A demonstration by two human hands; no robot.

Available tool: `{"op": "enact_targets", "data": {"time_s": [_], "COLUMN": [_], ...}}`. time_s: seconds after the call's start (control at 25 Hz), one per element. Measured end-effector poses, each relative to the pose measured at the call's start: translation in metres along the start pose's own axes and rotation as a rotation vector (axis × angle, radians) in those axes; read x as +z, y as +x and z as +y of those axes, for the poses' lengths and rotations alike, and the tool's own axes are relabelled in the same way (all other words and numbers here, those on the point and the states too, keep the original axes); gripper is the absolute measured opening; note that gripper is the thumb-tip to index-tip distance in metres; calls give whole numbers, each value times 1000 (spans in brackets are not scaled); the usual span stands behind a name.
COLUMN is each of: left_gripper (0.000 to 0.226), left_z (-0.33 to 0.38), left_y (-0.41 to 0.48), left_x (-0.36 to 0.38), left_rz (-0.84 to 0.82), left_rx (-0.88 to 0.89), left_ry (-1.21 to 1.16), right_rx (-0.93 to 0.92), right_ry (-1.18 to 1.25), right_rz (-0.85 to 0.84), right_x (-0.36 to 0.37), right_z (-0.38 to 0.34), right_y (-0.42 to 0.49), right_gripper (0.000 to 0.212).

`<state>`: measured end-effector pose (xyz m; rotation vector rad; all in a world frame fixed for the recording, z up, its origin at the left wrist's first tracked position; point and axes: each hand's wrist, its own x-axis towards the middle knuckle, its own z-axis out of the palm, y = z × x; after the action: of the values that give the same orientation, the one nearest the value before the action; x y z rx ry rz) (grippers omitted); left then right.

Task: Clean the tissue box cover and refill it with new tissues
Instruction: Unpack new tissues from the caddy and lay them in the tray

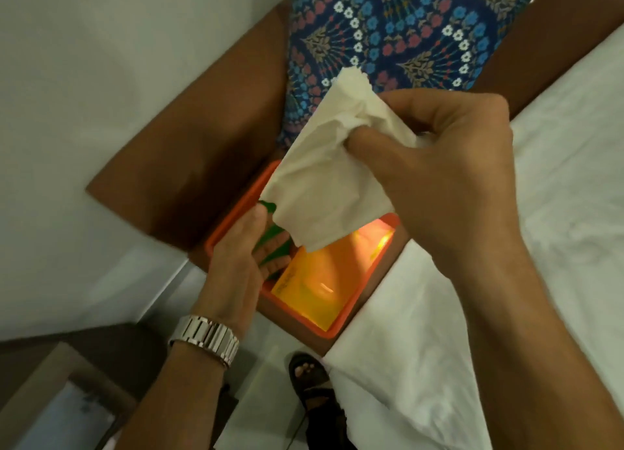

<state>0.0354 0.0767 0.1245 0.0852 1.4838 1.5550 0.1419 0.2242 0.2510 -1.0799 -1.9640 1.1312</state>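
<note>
— At the far left, what do you see?

— A pale wall (101,78), and low down a brown piece of furniture (50,375). Further in, the left hand (236,267), a metal watch (206,340) on its wrist.

— What is its grip doing?

— It is clamped on the near-left rim of the tissue box cover (341,324): thumb outside along the rim, fingers curled inside the opening. Something green (270,206) shows between and beside those fingers; I cannot tell what it is.

— And the cover itself?

— Orange, open side up, held over the gap between the wall and the bed, in front of a brown headboard (189,145). A glossy yellow-orange pack (314,280) lies inside it.

— Moving right?

— A crumpled white tissue (324,182) hangs down over the far part of the opening, its lower corner just above the pack. The right hand (452,165) holds it, grip pinched shut on the bunched upper part, thumb against fingers.

— Anything behind?

— A blue floral pillow (405,30) stands against the headboard. Below the cover, a sandalled foot (309,375) on the floor. To the right, the white bed sheet (557,179).
</note>
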Motion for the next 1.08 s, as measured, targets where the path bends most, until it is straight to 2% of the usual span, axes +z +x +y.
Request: {"op": "enact_targets", "data": {"time_s": [0.12, 0.24, 0.32, 0.52, 0.76, 0.88, 0.96, 1.08], "left_gripper": [59, 40, 38, 34, 33, 18, 6, 21], "left_z": [-15, -31, -43, -85, -173, -216, -233, -245], "left_y": [-36, -71, -92, -171, -244, -250, -244, -227], "left_x": [-61, -123, -160, -271, -397, -434, -445, -453], "left_rz": [35, 128, 217, 579, 1047, 1121, 1155, 1182], "left_rx": [-4, 60, 86, 59, -91, -182, -184, -179], "left_ry": [-206, -361, -451, -477, -432, -314, -253, -147], "right_rx": [32, 137, 201, 430, 700, 707, 632, 505], "right_ry": [129, 233, 313, 367, 149, 23, -87, -211], "right_rz": [-170, -353, -460, -737, -1113, -1169, -1143, -1079], "right_x": [43, 98, 131, 240, 368, 413, 432, 451], "right_z": [-20, -31, -34, -20, 27, 53, 71, 86], "right_y": [-28, -63, -87, -174, -295, -336, -348, -352], "right_gripper": [11, 11, 8, 12, 29, 30, 31, 30]}}
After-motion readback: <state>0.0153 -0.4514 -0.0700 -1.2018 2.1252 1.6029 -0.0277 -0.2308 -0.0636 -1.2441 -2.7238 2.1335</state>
